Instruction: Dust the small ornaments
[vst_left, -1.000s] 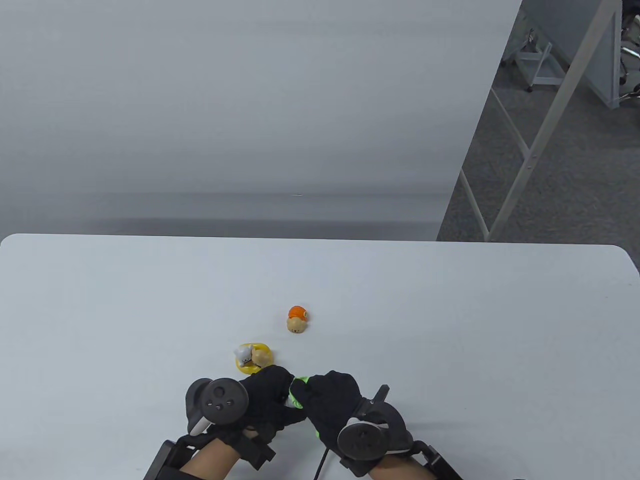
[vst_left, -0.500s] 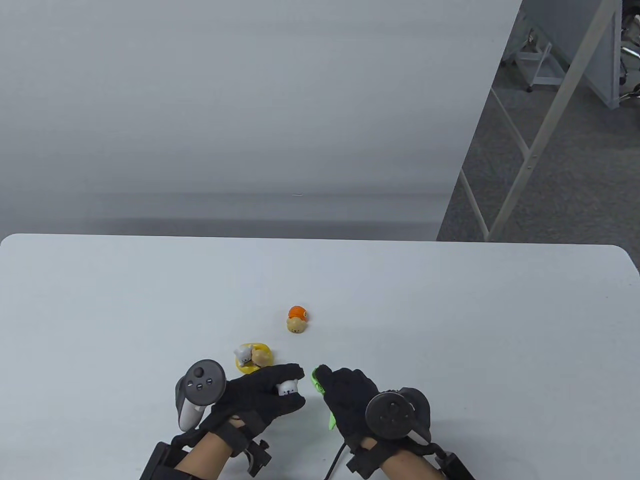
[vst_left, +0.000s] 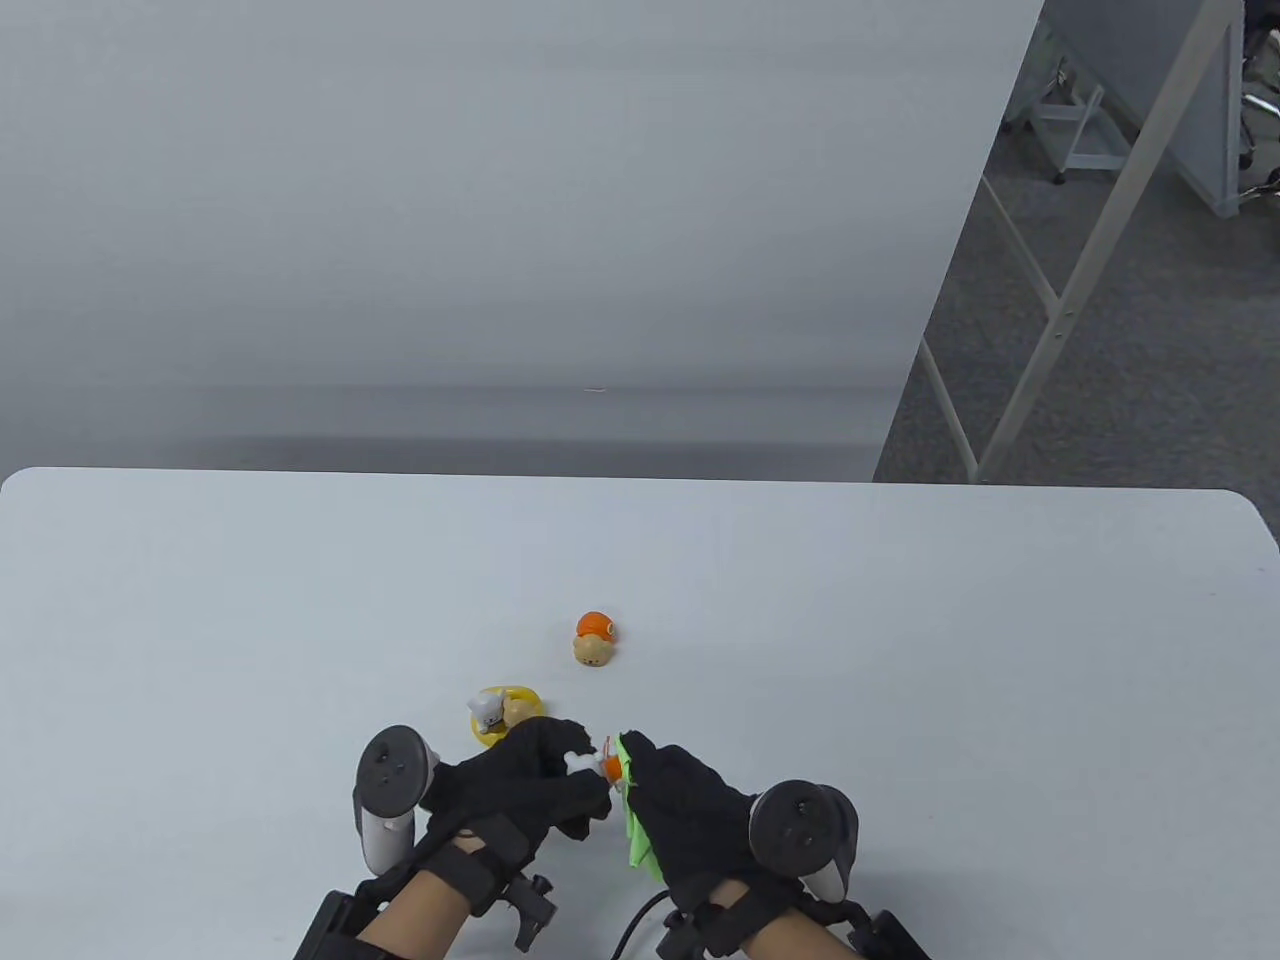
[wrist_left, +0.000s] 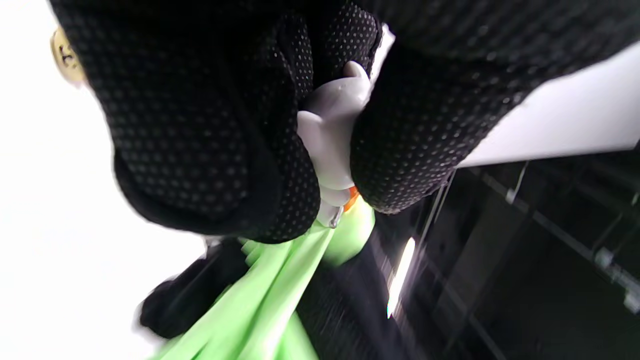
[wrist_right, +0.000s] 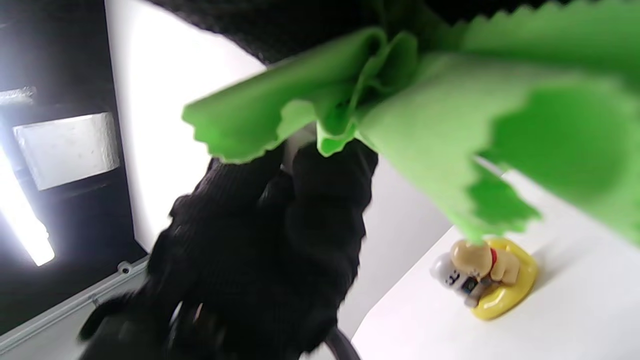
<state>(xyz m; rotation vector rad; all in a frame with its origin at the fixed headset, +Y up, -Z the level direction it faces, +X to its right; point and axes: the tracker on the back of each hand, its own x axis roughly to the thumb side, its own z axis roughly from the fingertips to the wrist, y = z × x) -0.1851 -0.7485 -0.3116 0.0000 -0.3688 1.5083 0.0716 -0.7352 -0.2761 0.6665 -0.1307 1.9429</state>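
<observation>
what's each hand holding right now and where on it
The left hand pinches a small white figurine around its body between fingers and thumb. The right hand grips a green cloth, bunched in its fingers.

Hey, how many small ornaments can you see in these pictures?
3: an orange-capped tan figurine mid-table, a yellow ring ornament with two animals nearer the hands, and a white figurine pinched in the left hand, against the green cloth.

boat ornament (vst_left: 506, 714) behind left hand (vst_left: 520, 790) | round ornament (vst_left: 595, 640) farther back, right | on table (vst_left: 900, 700)
</observation>
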